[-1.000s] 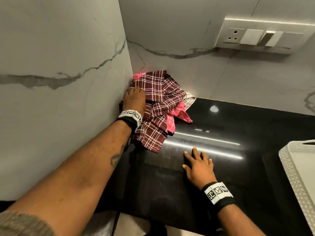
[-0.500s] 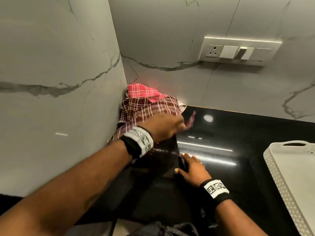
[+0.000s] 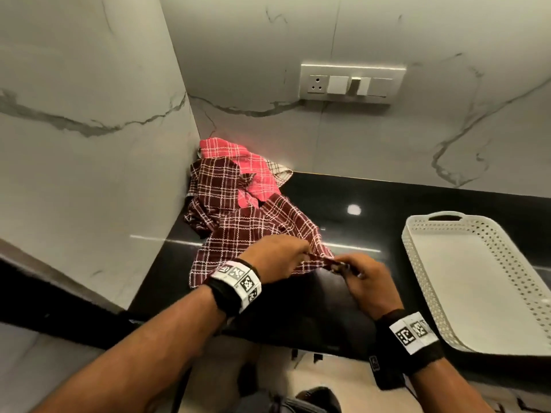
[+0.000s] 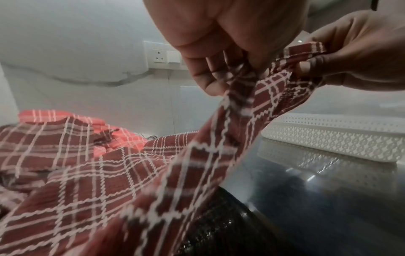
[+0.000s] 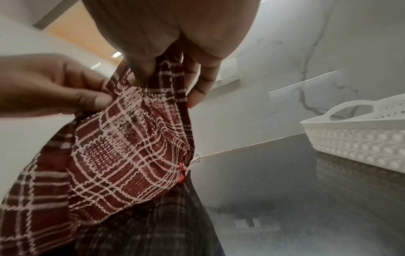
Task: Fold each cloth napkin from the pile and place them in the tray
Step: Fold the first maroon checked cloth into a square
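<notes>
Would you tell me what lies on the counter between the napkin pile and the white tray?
Only bare black counter, per the head view, separates pile from tray.

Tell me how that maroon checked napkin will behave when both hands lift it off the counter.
Probably floppy: the maroon napkin sags and creases between the left hand and right hand pinching its edge. Likely light, since fingertip pinches hold it. Its trailing end may drag the pile.

Glossy black countertop (image 3: 372, 222), grey-veined white marble walls (image 3: 89, 84) meeting in a corner, lit switch panel (image 3: 351, 83)
</notes>
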`<state>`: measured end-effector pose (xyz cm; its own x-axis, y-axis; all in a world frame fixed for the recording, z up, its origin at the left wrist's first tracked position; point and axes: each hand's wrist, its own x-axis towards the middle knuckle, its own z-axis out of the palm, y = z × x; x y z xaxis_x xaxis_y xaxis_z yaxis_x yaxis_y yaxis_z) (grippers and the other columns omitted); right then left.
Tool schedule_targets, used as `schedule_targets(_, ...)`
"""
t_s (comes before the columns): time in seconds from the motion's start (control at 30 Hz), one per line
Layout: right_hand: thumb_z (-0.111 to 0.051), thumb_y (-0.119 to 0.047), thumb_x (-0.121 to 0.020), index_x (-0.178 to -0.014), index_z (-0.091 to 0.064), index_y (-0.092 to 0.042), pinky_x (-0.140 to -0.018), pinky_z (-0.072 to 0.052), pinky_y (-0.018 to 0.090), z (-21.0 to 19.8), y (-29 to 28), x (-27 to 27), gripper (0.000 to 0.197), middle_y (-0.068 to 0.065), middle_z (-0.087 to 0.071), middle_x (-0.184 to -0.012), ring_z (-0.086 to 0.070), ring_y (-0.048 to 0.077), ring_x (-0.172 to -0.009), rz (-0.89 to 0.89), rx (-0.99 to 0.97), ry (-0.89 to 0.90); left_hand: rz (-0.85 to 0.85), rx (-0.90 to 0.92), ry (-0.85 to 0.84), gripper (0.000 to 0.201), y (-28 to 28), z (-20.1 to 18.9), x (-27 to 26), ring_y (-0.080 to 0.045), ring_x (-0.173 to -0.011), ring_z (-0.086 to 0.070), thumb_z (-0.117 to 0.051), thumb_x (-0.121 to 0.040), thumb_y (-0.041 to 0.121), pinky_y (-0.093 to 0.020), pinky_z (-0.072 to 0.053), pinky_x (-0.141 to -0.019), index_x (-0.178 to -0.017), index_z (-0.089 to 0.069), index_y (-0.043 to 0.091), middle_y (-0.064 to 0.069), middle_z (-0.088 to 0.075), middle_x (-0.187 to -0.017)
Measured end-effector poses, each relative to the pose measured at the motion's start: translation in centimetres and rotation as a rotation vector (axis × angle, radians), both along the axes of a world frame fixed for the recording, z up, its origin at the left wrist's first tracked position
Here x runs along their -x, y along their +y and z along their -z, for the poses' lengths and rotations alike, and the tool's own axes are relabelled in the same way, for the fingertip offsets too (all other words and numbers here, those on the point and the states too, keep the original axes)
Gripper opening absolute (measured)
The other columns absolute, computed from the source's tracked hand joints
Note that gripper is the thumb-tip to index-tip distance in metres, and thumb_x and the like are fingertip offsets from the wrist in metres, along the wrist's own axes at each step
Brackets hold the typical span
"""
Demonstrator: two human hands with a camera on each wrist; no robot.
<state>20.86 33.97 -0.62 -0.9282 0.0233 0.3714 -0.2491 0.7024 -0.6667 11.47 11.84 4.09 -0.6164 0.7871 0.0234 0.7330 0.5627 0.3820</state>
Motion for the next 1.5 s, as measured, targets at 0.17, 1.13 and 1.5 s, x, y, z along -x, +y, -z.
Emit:
schedule_targets(0.17, -0.069, 0.002, -0.083, -0.122, -0.061, -0.015, -0.088, -0.047, 0.029, -2.1, 3.1, -0.7, 0.043, 0.001, -0.062, -0.104, -0.058, 0.019, -0.098, 0.320, 0.048, 0.050, -0.047, -0.127, -0.051, 0.020, 1.6, -0.7, -3.4, -0.009, -0.078, -0.057, -0.058, -0.097, 0.032, -0.034, -0.051, -0.076, -0.103, -0.070, 0.017, 0.007, -0.063, -0.086)
schedule_targets(1.13, -0.077, -0.020, -0.085, -0.088, -0.077, -0.020, -0.068, -0.056, 0.023, -9.9, 5.7, -0.9, 0.003, -0.003, -0.075, -0.079, -0.070, 0.010, -0.074, 0.025, 0.207, -0.376, -0.090, 0.095, 0.518, 0.042, -9.6, -5.0, 10.2, -0.018, -0.092, -0.062, -0.044, -0.092, 0.040, -0.034, -0.055, -0.066, -0.073, -0.074, 0.018, 0.000, -0.066, -0.115)
schedule_targets(1.5, -0.075, -0.026, -0.088, -0.091, -0.078, -0.025, -0.073, -0.056, 0.022, -10.4, 0.0, 4.3, 0.004, -0.009, -0.075, -0.083, -0.069, 0.008, -0.079, -0.082, 0.070, -0.405, 0.187, -0.254, -0.257, 0.011, 1.9, -1.6, 6.1, -0.003, -0.073, -0.064, -0.069, -0.091, 0.030, -0.029, -0.053, -0.069, -0.100, -0.064, 0.026, 0.012, -0.068, -0.082)
